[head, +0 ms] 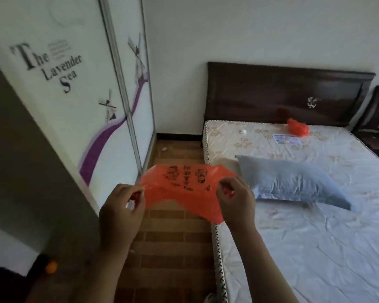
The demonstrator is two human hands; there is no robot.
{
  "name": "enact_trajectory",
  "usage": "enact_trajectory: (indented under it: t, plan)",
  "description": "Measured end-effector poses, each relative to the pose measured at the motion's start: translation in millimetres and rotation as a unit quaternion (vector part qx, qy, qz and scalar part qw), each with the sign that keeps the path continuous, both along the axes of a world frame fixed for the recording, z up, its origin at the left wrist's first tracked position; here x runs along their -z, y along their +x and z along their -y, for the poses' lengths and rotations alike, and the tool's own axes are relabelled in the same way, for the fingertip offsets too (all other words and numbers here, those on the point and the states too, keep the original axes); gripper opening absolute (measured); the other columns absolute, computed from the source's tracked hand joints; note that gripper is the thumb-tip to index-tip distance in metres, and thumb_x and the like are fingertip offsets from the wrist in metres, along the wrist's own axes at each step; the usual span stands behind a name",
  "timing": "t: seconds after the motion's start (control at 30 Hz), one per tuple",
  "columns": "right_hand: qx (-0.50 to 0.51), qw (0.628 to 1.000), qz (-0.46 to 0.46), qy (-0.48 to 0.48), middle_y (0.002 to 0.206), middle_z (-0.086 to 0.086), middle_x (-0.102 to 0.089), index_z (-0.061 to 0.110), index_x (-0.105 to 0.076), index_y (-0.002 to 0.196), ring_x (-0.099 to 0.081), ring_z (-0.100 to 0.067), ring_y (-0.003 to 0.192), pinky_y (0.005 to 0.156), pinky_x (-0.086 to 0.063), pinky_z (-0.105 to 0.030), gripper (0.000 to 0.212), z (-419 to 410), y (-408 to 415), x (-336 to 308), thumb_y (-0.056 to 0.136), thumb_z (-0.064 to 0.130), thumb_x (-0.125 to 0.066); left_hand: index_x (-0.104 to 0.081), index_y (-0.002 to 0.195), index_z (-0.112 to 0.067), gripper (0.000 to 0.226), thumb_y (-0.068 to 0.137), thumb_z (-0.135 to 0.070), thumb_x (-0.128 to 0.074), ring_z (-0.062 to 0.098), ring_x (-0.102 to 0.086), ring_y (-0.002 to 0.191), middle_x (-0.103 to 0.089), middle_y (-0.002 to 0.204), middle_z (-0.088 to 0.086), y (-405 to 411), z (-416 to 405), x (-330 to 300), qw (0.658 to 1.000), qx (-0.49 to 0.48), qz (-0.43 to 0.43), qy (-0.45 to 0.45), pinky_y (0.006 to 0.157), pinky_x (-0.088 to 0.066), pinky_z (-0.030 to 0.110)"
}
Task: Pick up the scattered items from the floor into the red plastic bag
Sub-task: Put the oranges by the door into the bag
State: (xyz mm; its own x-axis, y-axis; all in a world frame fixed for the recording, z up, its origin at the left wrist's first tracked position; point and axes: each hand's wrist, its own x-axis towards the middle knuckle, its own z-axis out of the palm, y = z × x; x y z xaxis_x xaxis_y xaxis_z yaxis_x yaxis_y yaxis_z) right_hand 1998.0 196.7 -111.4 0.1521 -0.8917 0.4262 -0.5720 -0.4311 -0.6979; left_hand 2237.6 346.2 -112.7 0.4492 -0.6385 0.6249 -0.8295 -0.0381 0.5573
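I am holding both arms out in front of me, hands raised side by side and apart. My left hand (122, 209) is pinching with curled fingers, and my right hand (235, 201) is pinching likewise, knuckles toward me.

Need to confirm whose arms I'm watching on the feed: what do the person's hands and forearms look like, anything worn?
Two bare hands, left hand and right hand, on bare forearms that run up from the bottom edge of the head view. No gloves, sleeves, watch or bracelet show on what is in view. No rings can be made out, though the fingers are too blurred to be sure. No markings are visible.
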Motion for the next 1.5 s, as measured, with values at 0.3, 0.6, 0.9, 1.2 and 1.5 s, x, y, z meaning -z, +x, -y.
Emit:
enact_trajectory:
  t: [0.3,0.6,0.9,1.2,1.5]
  plan:
    - [-0.192,0.981,-0.016,-0.021,0.089,0.015,-0.064,0.024,-0.073,0.095,-0.057,0.003,0.077,0.066,-0.043,-0.015,0.007,-125,123,-25,0.089,0.019,-0.075,-0.076,0.097,-0.01,0.015,0.085,-0.003,-0.08,0.02,-0.068,0.086,-0.071,0.097,0.004,60,-205,-5,0.982,-0.186,-0.026,-0.024,0.073,-0.059,0.037]
    - [-0.388,0.92,-0.03,-0.039,0.091,0.015,-0.066,0.026,-0.073,0.1,-0.06,0.003,0.08,0.068,-0.047,-0.015,0.009,-228,246,-32,0.093,0.021,-0.072,-0.077,0.097,-0.014,0.016,0.085,-0.004,-0.079,0.016,-0.067,0.088,-0.069,0.098,-0.001,79,-354,-6,0.921,-0.383,-0.061,-0.039,0.075,-0.058,0.035]
    - [-0.514,0.857,-0.022,-0.033,0.088,0.014,-0.068,0.024,-0.076,0.094,-0.062,-0.001,0.077,0.07,-0.042,-0.004,0.009,-259,338,-29,0.092,0.016,-0.073,-0.077,0.099,-0.019,0.013,0.09,-0.011,-0.077,0.014,-0.068,0.091,-0.067,0.102,-0.008,95,-390,7,0.856,-0.504,-0.104,-0.043,0.078,-0.059,0.039]
    - [-0.607,0.795,-0.007,0.011,0.087,0.01,-0.069,0.024,-0.075,0.092,-0.064,-0.005,0.075,0.067,-0.048,-0.018,0.012,-252,410,3,0.088,0.013,-0.077,-0.075,0.098,-0.025,0.023,0.093,-0.037,-0.057,0.003,-0.066,0.092,-0.064,0.101,-0.016,92,-368,12,0.813,-0.571,-0.11,-0.037,0.081,-0.058,0.033]
    - [-0.728,0.682,-0.054,0.041,0.097,0.013,-0.068,0.027,-0.073,0.097,-0.065,-0.007,0.091,0.083,-0.048,-0.023,0.012,-348,439,31,0.091,0.018,-0.072,-0.076,0.103,-0.026,0.012,0.096,-0.026,-0.067,0.003,-0.068,0.089,-0.068,0.1,-0.014,42,-432,1,0.717,-0.689,-0.104,-0.03,0.077,-0.06,0.035]
